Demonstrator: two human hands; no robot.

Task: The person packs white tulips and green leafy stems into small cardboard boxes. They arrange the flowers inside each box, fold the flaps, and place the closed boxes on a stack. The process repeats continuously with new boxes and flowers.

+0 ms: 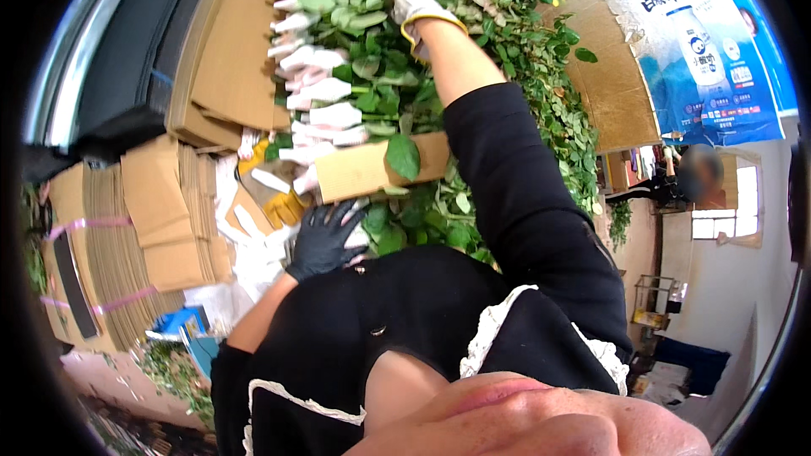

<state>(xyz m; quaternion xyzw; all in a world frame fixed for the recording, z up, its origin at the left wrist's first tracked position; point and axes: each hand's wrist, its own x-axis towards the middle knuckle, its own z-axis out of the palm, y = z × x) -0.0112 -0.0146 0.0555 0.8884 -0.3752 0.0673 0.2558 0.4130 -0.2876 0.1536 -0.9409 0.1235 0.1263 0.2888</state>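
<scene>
My left hand (325,241), in a black glove, lies with its fingers spread at the near end of a row of leafy stems. Its fingertips rest by a pinkish-white wrapped tip. My right hand (416,10), in a white glove with a yellow cuff, reaches far forward onto the green leaves (405,76); its fingers are too small and partly hidden to tell their grip. Pinkish-white wrapped tips (317,93) line the left side of the stems. Across the near stems lies a cardboard strip (355,171) with a single leaf (403,157) on it.
Flat cardboard sheets (224,51) stand at the far left, with bundled folded cardboard (114,245) nearer. Yellow gloves (283,207) and white wrapping (258,257) lie beside my left hand. A blue-and-white printed panel (697,51) stands at right. Another person (705,177) is in the background.
</scene>
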